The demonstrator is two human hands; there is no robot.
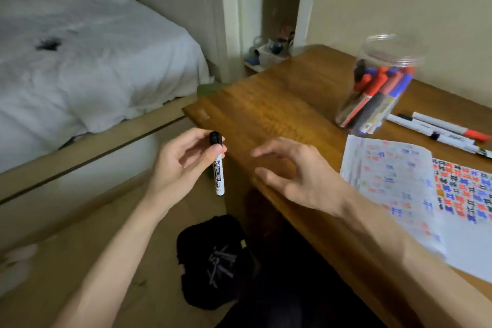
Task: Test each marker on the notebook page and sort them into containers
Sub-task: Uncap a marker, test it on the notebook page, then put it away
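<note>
My left hand pinches a black-capped white marker near its cap, holding it upright off the left edge of the wooden desk. My right hand hovers over the desk's front edge with spread, relaxed fingers, holding nothing. An open notebook covered in red, blue and black test marks lies to the right. A clear plastic jar holding several red, blue and black markers stands at the back. Several loose markers lie beside the jar.
A black bag holding several dark marker-like sticks sits on the floor below my hands. A bed with white sheets fills the left. A white shelf unit stands behind the desk.
</note>
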